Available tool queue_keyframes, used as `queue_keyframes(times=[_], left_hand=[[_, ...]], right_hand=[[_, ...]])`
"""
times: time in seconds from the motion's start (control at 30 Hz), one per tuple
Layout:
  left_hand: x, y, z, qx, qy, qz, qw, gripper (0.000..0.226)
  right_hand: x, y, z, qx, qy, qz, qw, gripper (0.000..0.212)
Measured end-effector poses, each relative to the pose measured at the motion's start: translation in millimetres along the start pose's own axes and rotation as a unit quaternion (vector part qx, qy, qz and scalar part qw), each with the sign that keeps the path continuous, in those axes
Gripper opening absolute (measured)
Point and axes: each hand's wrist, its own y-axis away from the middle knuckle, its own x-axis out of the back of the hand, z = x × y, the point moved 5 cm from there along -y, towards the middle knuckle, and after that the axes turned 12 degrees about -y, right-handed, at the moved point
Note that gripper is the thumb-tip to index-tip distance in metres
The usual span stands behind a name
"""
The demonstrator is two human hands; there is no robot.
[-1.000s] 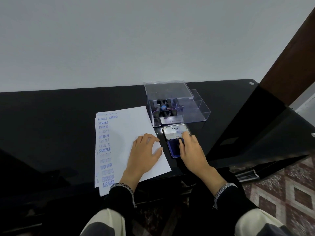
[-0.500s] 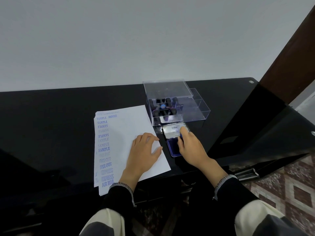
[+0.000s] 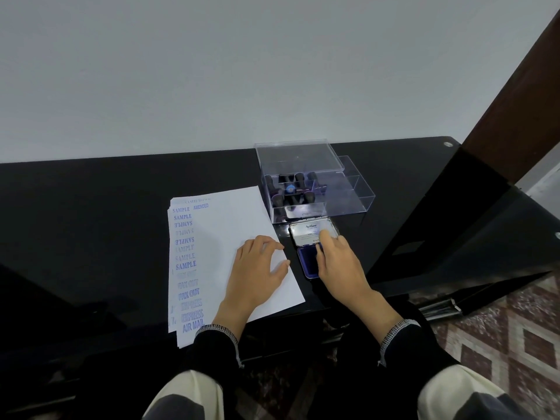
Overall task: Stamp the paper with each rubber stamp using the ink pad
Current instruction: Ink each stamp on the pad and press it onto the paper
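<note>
The left hand (image 3: 257, 268) is lying flat, fingers (image 3: 266, 242) relaxed, on the paper (image 3: 230, 225). The right hand (image 3: 339, 265) fingers are touching the open ink pad (image 3: 309, 256), whose lid (image 3: 309, 230) is pointing away.

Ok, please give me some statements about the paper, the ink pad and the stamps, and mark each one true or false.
1. The left hand rests on the paper. True.
2. The ink pad lies closed. False: its lid stands open, and the right hand touches it.
3. The stamps sit in the clear box. True.
4. The paper is blank. False: blue prints such as SAMPLE and AIR MAIL run down its left side.
5. The right hand holds a stamp. False: no stamp shows in it.
</note>
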Motion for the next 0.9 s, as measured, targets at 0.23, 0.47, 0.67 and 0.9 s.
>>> queue_keyframes(times=[0.23,0.47,0.67,0.9], left_hand=[[0,0,0,0.0,0.001,-0.002,1.0,0.031],[1,0,0,-0.004,0.008,0.008,1.0,0.031],[0,-1,-1,0.002,0.018,-0.006,1.0,0.029],[10,-7,-13,0.147,0.284,-0.025,0.947,0.02]], right_hand=[[3,10,3,-0.019,-0.088,0.049,0.995,0.013],[1,-3,10,-0.04,-0.088,0.003,0.995,0.02],[2,-19,6,-0.053,-0.061,-0.053,0.995,0.015],[13,-30,-4,-0.121,-0.097,-0.024,0.988,0.006]])
